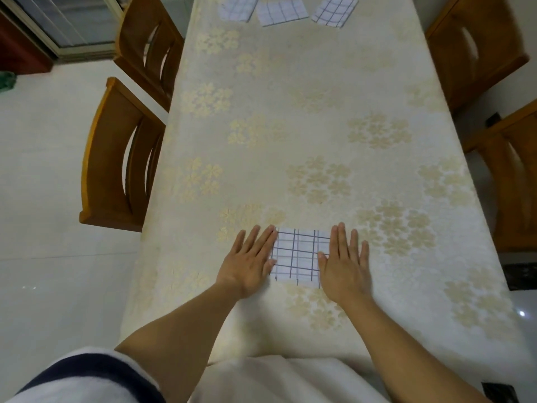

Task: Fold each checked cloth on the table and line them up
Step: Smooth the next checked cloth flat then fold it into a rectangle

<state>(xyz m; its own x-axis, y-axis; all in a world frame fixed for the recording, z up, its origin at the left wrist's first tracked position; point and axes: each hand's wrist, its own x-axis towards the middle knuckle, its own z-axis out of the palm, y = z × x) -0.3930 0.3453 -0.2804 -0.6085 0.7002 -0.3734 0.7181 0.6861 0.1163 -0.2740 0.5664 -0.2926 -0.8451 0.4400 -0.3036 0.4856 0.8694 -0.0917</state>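
While both palms lie flat with fingers straight, the left hand (250, 261) and right hand (345, 264) press the side edges of a folded checked cloth (299, 257) at the table's (290, 126) near end. 3 folded cloths (280, 10) sit in a row at the far end, flanked by wooden chairs (122, 158).

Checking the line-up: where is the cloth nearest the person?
Head view: the cloth lies low centre on the table, between the left hand and right hand, which touch its sides.
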